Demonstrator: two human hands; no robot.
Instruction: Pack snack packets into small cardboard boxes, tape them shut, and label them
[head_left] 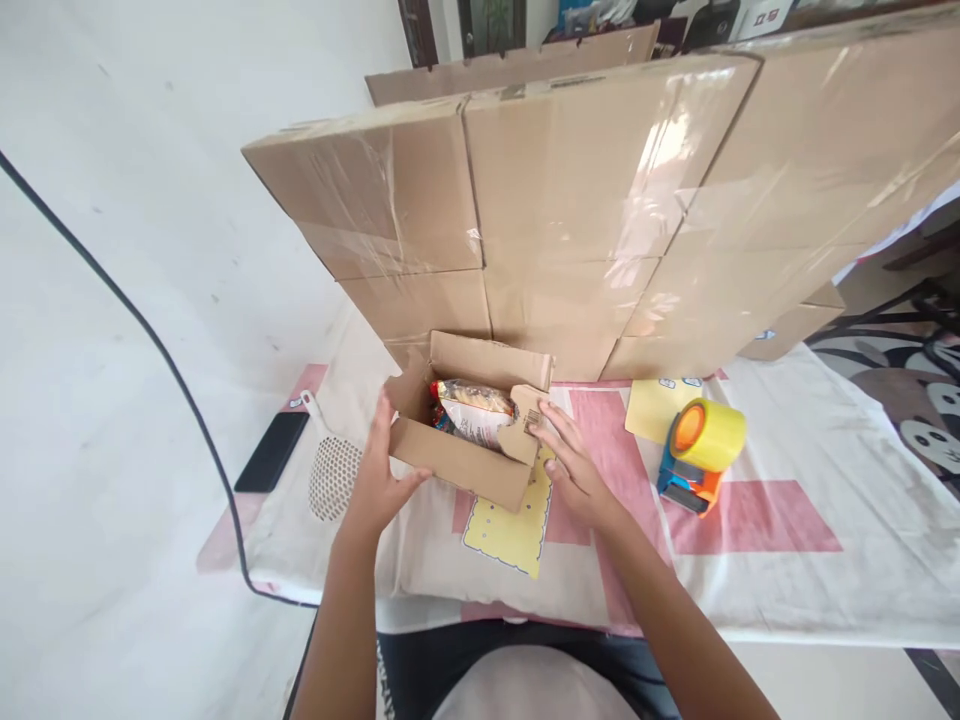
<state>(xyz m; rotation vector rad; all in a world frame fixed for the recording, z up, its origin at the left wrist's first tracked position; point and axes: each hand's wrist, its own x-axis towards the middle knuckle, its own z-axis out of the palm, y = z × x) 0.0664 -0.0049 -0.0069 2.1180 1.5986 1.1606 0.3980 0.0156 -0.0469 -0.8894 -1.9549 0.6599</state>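
Note:
A small open cardboard box (457, 462) sits on the cloth-covered surface in front of me, its flaps up. Inside lies a snack packet (472, 410) with red and white printing. My left hand (379, 475) grips the box's left side, thumb on the front wall and fingers on the left flap. My right hand (574, 465) has its fingertips on the right flap (525, 420), which leans inward over the packet.
A yellow tape roll on an orange and blue dispenser (699, 455) stands to the right. A wall of stacked taped cartons (570, 200) rises behind the box. A black phone (271, 450) lies at the left, next to a white mesh item (334, 478). A black cable (150, 340) crosses the floor.

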